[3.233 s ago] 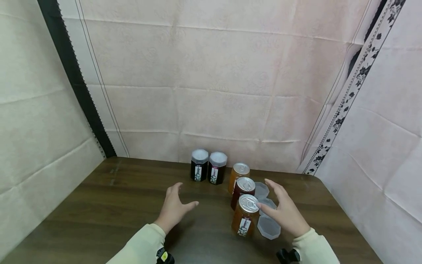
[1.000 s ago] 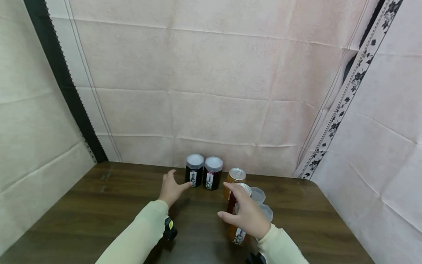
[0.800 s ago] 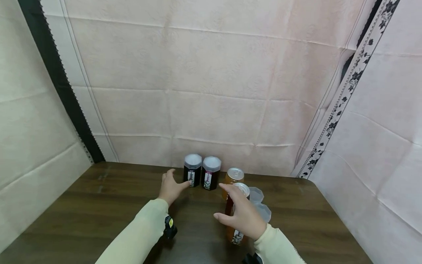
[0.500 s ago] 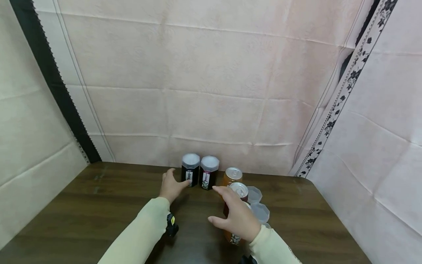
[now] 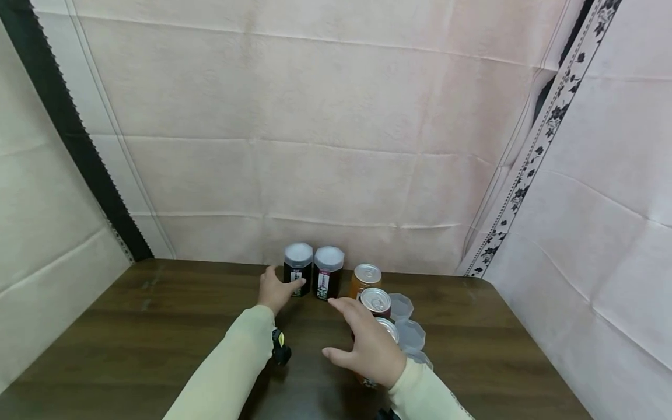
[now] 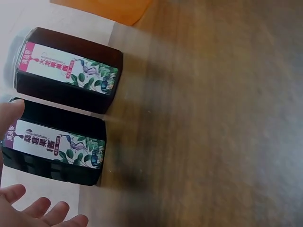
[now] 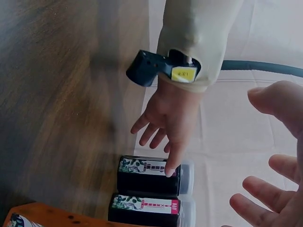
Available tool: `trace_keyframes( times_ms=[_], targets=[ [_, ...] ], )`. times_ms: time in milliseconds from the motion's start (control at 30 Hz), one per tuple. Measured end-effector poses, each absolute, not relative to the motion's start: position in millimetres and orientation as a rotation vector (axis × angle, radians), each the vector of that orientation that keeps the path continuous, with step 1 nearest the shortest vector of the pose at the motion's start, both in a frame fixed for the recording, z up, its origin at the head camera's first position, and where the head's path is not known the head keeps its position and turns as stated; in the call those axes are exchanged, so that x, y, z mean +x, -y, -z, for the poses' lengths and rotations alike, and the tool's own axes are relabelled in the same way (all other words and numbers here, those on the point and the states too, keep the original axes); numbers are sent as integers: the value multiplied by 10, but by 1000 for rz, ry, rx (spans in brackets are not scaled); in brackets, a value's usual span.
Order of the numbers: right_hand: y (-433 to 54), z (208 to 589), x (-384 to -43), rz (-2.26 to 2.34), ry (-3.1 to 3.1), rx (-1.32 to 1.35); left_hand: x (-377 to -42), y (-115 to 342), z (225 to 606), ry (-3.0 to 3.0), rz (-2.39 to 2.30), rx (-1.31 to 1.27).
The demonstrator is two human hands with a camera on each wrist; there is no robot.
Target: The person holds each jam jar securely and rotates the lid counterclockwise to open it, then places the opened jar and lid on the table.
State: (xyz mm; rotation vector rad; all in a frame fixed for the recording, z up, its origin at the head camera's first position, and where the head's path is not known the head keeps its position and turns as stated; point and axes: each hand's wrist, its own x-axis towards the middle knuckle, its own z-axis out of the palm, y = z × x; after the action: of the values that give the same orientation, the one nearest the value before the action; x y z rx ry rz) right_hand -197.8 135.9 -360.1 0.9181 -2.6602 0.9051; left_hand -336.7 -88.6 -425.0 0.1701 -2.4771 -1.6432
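Cream sleeves (image 5: 238, 344); both hands empty, fingers spread. Left hand (image 5: 275, 290) beside the left dark jar (image 5: 297, 263), thumb before its label; contact cannot be told. Right hand (image 5: 370, 345) partly hides the front amber jar (image 5: 390, 329). Risk, as judged: an uneven push from the left thumb could tip the left dark jar into the right dark jar (image 5: 328, 273), just beside it; a low right wrist could knock the front amber jar. Count: dark jars, capped, two; ring-pull jars three (rear amber jar (image 5: 366, 280), red jar (image 5: 375, 301), front amber jar); loose caps (image 5: 410, 335) three, right of these. All on table (image 5: 184, 326), before cloth (image 5: 336, 116).
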Motion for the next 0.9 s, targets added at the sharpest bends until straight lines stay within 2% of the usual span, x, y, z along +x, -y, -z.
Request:
trace_keyframes(
  times_ms=[333, 900],
  targets=[
    [-1333, 3568, -1965, -871, 2724, 887, -3440, 878, 4154, 2505, 1648, 167],
    [-1280, 3604, -1957, -783, 2619, 994, -3595, 783, 4258, 2465, 1665, 163]
  ],
)
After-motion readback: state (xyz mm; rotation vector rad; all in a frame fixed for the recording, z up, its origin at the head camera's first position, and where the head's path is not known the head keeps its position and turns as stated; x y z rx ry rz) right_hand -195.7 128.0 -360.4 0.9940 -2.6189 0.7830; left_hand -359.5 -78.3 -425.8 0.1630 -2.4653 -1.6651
